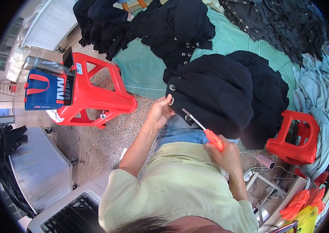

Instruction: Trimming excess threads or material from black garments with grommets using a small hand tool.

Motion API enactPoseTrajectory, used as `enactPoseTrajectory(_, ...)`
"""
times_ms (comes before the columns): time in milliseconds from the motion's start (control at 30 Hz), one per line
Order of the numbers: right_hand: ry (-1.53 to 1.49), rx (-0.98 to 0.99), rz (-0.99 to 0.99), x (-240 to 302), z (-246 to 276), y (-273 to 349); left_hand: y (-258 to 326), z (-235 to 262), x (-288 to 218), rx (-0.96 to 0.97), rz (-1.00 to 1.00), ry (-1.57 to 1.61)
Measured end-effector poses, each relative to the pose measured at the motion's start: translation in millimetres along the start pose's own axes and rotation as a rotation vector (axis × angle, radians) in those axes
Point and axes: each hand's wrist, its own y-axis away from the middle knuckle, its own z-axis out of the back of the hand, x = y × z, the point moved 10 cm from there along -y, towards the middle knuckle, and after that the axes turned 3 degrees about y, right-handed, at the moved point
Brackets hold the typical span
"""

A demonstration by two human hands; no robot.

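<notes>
Covering the far floor, one teal sheet (226, 39) carries heaps of black garments (281, 19) studded with metal eyelets. Nearer, one black garment (215, 93) lies bunched over the person's lap, with a second dark bundle (269, 93) just to its right. Two red plastic stools are in view: the larger one (94, 97) lies tipped on its side at left, and a smaller one (298, 139) stands at right. One blue and red bag (44, 91) rests against the tipped stool. Two grey crates (40, 171) sit at near left. A stack of pale grey cloth pieces (323, 93) runs along the right edge.

At the near left edge of the lap garment, the left hand (159, 112) pinches the fabric with curled fingers, beside two metal eyelets (171, 87). The right hand (226, 155) is wrapped tight around the orange handle of one screwdriver (203, 130), whose metal shaft points up and left, its tip touching the garment's lower edge near the left hand.
</notes>
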Motion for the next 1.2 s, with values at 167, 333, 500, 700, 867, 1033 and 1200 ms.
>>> enactPoseTrajectory(167,0.017,0.028,0.0,2.9,-6.4,-1.4,5.4,-4.7,2.7,-0.045,0.029,-0.012)
enactPoseTrajectory(333,-0.103,-0.133,-0.049,-3.0,10.4,-7.8,16.1,-33.2,24.3,0.014,0.114,0.03)
enactPoseTrajectory(500,-0.165,-0.177,-0.073,-11.7,15.4,-9.4,27.5,-56.8,15.1,0.039,-0.274,-0.855)
enactPoseTrajectory(700,-0.125,-0.2,-0.079,-14.3,20.7,-3.1,19.7,-53.7,8.8,-0.014,-0.405,-1.091)
enactPoseTrajectory(867,-0.08,-0.067,-0.039,-4.7,18.2,10.3,19.1,-34.7,7.8,0.042,0.083,0.029)
enactPoseTrajectory(1033,0.012,-0.025,-0.037,-1.1,15.0,12.1,19.7,-37.7,-1.5,0.07,0.045,0.087)
enactPoseTrajectory(1200,0.034,-0.001,-0.052,0.4,11.8,6.2,17.7,-31.8,8.4,0.12,-0.017,0.173)
